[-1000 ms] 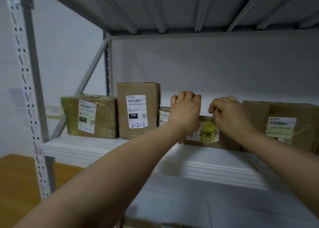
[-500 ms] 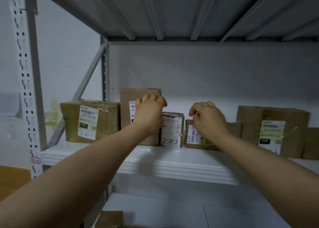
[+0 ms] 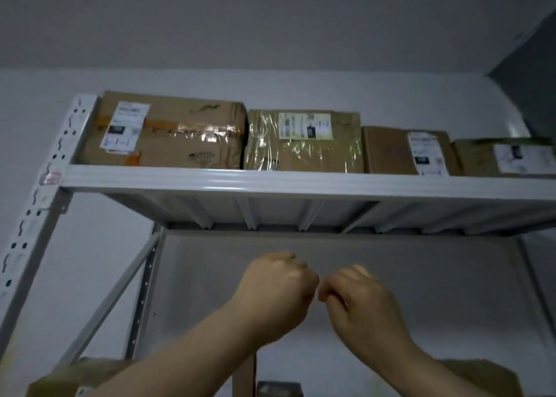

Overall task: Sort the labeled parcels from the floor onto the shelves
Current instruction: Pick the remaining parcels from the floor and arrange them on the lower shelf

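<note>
Landmark: the top shelf, whose pale front rim runs across the whole view.
Row on the top shelf: big box, wrapped parcel, small box and end parcel stand side by side, each touching or just beside the next.
Reason for facing: the labels are turned toward the rim, presumably so each code reads from the aisle.
Left hand: below the top shelf, fingers curled into a fist, holding nothing.
Right hand: just beside the left hand, knuckles almost meeting, also curled and empty.
Reading: no parcel is carried, so the next one probably has to come from the floor, which is out of view.
Edges: the row sits close to the rim, and no overhang shows.
Post: closes the left end of the top shelf, hard against the big box.
Open room: none visible between the parcels, some above them, and an open bay beneath the top shelf down to the lower boxes.
</note>
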The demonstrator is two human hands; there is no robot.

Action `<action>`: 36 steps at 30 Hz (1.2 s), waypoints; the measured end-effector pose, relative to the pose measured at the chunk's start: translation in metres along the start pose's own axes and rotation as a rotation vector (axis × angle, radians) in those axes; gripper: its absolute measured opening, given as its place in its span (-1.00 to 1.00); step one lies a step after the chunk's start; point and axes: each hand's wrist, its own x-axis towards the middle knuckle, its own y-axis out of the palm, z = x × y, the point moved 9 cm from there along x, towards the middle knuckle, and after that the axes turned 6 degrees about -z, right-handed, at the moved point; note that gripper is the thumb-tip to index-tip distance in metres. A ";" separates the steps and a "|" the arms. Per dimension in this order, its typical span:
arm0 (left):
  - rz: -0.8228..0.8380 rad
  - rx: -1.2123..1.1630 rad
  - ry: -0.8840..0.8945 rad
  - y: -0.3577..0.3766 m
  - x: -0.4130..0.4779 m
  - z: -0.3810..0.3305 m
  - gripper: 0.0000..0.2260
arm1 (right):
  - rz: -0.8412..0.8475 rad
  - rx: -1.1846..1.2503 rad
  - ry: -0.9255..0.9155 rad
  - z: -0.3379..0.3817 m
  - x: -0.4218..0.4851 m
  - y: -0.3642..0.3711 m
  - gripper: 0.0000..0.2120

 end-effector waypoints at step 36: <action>-0.172 0.048 -0.090 0.084 0.321 -0.109 -0.62 | -0.365 -0.291 0.359 -0.352 0.091 -0.225 -0.85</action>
